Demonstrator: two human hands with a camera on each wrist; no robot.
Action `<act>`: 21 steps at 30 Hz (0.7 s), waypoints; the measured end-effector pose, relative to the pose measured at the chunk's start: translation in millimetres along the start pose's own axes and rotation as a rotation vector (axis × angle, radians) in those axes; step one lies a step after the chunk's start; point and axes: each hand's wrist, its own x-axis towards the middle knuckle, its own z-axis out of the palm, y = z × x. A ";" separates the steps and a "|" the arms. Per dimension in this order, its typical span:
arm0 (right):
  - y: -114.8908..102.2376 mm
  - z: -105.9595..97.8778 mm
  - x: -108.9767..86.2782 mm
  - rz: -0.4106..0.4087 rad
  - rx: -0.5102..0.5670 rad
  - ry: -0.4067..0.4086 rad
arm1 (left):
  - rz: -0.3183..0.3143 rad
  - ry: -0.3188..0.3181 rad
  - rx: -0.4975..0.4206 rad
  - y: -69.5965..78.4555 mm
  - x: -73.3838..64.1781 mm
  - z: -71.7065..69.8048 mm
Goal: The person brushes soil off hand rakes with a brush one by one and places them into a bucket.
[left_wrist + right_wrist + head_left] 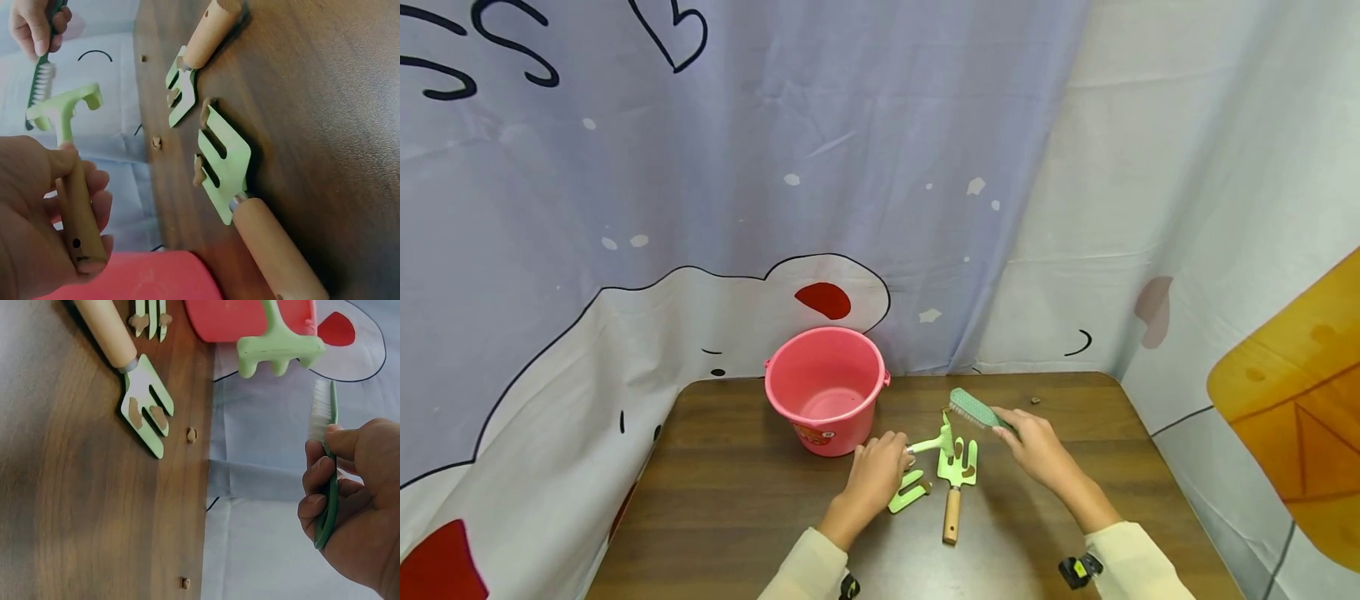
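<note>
My left hand [876,471] grips the wooden handle of a small green hand rake [65,119], its tined head raised above the table. In my right hand [1033,442] is a green brush [973,407] with white bristles, held by its handle. The bristles are close to the rake's head; in the left wrist view they overlap, and whether they touch I cannot tell. Below, a green garden fork [956,475] with a wooden handle lies on the table, brown clumps on its tines. A second green fork [228,165], also with brown bits, lies beside it, partly under my left hand in the head view.
A pink bucket [826,417] stands at the back left of the wooden table [715,508]. Small brown crumbs [192,434] lie near the far edge. A printed curtain [887,125] hangs right behind the table and along its sides.
</note>
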 end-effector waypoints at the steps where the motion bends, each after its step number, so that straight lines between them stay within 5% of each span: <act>1: -1.3 -0.6 0.2 0.007 0.006 0.000 | -0.005 -0.005 -0.017 -1.2 -0.2 0.9; 10: -13.4 2.6 -1.3 -0.024 0.023 0.031 | -0.018 0.001 -0.155 -10.3 -2.9 4.9; 16: -20.1 12.2 -5.8 -0.059 0.049 0.022 | 0.055 0.039 -0.257 -14.8 -4.0 7.9; 21: -20.5 17.1 -9.6 0.003 0.125 -0.015 | 0.111 0.035 -0.316 -16.8 -3.0 10.6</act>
